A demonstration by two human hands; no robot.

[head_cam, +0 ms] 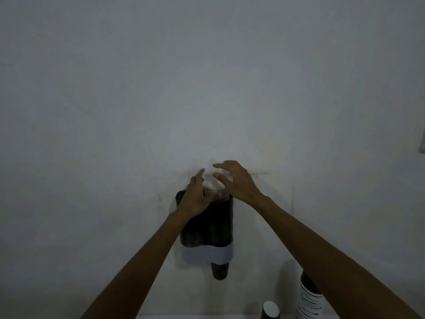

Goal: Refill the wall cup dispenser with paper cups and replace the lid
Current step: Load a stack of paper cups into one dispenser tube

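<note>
The wall cup dispenser (208, 229) is a dark see-through tube with a pale grey band near its base. A dark paper cup (220, 270) sticks out below it. A pale lid (212, 188) sits at the tube's top. My left hand (196, 199) wraps around the lid's left and front side, thumb pointing up. My right hand (236, 180) hovers over the lid from the right with fingers spread and curved, holding nothing. How firmly the lid sits on the tube is hidden by my hands.
A tall stack of paper cups (308, 298) stands at the lower right, partly behind my right forearm. A single dark cup (270, 310) stands beside it on a white surface (184, 317). A pale fitting (422, 143) shows on the wall's right edge.
</note>
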